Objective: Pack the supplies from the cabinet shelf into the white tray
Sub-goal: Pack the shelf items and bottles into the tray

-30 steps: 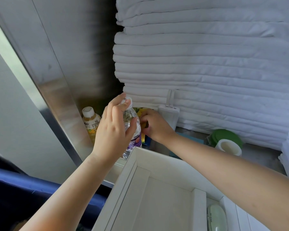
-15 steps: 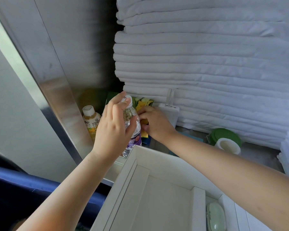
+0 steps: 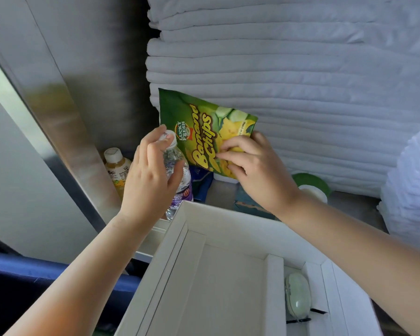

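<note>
White tray (image 3: pixel 228 221) stands in front of the cabinet shelf (image 3: pixel 354 204), and its large compartment is bare, so I judge that the packing is only near its beginning. On the shelf, behind everything, a high stack of folded white linen (image 3: pixel 301 98) fills the back.

The banana chips bag (image 3: pixel 204 122) is lifted in front of this stack. The right hand (image 3: pixel 257 175) pinches its lower part between thumb and fingers. It is above the shelf, not yet over the tray.

The water bottle (image 3: pixel 180 173) is upright just behind the tray's far rim. The left hand (image 3: pixel 150 180) is curled round its upper part, with fingertips at the cap. I cannot tell if its bottom is off the shelf.

Left to pack, as it seems: a juice bottle (image 3: pixel 117 166) at the metal wall and the rolls of tape (image 3: pixel 309 181) at the right. A small pale green pouch (image 3: pixel 297 297) already lies in the tray's narrow right compartment.
</note>
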The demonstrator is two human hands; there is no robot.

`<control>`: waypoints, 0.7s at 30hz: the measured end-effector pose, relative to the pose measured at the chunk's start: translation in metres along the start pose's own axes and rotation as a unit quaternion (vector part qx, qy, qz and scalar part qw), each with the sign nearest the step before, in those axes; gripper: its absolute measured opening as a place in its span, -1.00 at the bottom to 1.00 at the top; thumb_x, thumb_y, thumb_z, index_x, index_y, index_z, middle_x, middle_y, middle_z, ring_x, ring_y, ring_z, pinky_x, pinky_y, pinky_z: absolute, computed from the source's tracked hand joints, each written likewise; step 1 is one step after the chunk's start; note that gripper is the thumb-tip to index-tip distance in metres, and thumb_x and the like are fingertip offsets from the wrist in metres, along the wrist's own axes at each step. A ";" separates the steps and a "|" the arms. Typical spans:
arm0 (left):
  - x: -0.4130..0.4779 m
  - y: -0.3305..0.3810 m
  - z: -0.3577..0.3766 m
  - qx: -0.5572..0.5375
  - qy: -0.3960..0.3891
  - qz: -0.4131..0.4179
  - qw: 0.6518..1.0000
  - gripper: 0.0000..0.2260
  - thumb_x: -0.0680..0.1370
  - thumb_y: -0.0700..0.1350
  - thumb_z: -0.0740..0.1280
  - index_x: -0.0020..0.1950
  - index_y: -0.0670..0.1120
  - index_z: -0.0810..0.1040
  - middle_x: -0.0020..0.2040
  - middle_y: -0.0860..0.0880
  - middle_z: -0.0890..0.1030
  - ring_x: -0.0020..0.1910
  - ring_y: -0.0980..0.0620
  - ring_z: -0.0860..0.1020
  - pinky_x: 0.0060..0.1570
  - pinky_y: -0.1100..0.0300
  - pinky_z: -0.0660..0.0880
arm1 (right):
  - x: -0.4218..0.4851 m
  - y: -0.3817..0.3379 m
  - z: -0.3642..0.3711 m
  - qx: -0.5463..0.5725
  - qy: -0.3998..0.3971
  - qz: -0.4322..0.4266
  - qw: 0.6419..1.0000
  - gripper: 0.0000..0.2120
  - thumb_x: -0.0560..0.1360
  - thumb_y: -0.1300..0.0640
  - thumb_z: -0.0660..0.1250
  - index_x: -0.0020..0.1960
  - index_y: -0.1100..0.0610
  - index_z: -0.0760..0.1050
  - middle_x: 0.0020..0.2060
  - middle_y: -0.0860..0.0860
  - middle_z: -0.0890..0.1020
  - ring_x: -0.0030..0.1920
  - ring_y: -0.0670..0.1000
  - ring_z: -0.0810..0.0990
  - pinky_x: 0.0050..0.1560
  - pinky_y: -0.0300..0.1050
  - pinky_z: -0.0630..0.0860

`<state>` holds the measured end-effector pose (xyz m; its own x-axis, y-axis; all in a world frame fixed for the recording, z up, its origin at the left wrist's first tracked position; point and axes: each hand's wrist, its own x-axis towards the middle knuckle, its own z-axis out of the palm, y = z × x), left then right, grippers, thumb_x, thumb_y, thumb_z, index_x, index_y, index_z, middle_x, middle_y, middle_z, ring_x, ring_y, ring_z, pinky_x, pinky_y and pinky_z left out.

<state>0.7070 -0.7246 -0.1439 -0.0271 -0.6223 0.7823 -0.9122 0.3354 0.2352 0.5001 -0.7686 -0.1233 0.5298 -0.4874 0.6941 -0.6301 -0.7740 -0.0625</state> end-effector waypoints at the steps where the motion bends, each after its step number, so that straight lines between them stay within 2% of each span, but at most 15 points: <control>1: -0.001 0.001 0.000 0.000 -0.002 0.000 1.000 -0.67 0.52 -0.18 0.31 0.23 -0.24 0.34 0.31 -0.26 0.39 0.25 -0.19 0.44 0.09 0.08 0.46 | -0.006 0.000 -0.008 -0.012 0.010 -0.007 1.000 -0.75 0.38 0.39 0.43 0.03 0.21 0.65 0.01 0.08 0.62 -0.06 0.19 0.49 -0.03 -0.13 0.39; 7: -0.003 0.003 -0.001 -0.004 -0.024 0.001 1.000 -0.59 0.51 -0.18 0.31 0.31 -0.21 0.28 0.37 -0.26 0.32 0.31 -0.20 0.38 0.19 -0.07 0.45 | -0.042 -0.001 -0.052 0.000 0.038 0.051 0.998 -0.70 0.37 0.38 0.46 0.06 0.14 0.64 0.03 0.03 0.61 0.01 0.14 0.48 0.11 -0.22 0.37; 10: -0.005 0.004 0.000 0.009 -0.034 0.000 0.999 -0.55 0.51 -0.16 0.32 0.34 -0.20 0.26 0.43 -0.25 0.23 0.38 -0.21 0.29 0.27 -0.06 0.32 | -0.059 -0.005 -0.067 0.030 0.053 0.094 0.994 -0.71 0.36 0.34 0.48 0.06 0.14 0.64 0.03 0.01 0.60 0.06 0.09 0.48 0.17 -0.32 0.32; 12: -0.006 0.007 0.000 0.030 -0.033 0.006 0.999 -0.54 0.52 -0.13 0.32 0.35 -0.21 0.26 0.46 -0.24 0.18 0.42 -0.21 0.20 0.33 -0.10 0.22 | -0.069 -0.010 -0.074 0.037 0.059 0.108 0.992 -0.73 0.38 0.32 0.47 0.06 0.14 0.64 0.04 -0.01 0.59 0.08 0.07 0.47 0.20 -0.31 0.33; 16: -0.005 0.019 -0.003 0.050 -0.020 0.070 0.996 -0.56 0.54 -0.09 0.25 0.37 -0.20 0.25 0.46 -0.24 0.18 0.48 -0.21 0.06 0.40 -0.18 0.08 | -0.087 -0.021 -0.085 0.018 0.065 0.104 0.992 -0.77 0.43 0.29 0.43 0.07 0.14 0.63 0.04 -0.01 0.58 0.05 0.08 0.47 0.19 -0.22 0.36; 21: -0.008 0.045 -0.007 0.016 -0.044 0.129 0.991 -0.55 0.53 -0.10 0.25 0.39 -0.20 0.30 0.44 -0.22 0.25 0.48 -0.20 0.07 0.40 -0.16 0.12 | -0.105 -0.039 -0.093 0.017 0.054 0.116 0.992 -0.78 0.43 0.25 0.41 0.06 0.12 0.64 0.04 -0.04 0.58 0.01 0.07 0.50 0.18 -0.27 0.35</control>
<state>0.6689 -0.6998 -0.1353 -0.2944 -0.5788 0.7605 -0.8828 0.4694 0.0155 0.4165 -0.6496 -0.1271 0.3076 -0.6099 0.7303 -0.7083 -0.6593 -0.2522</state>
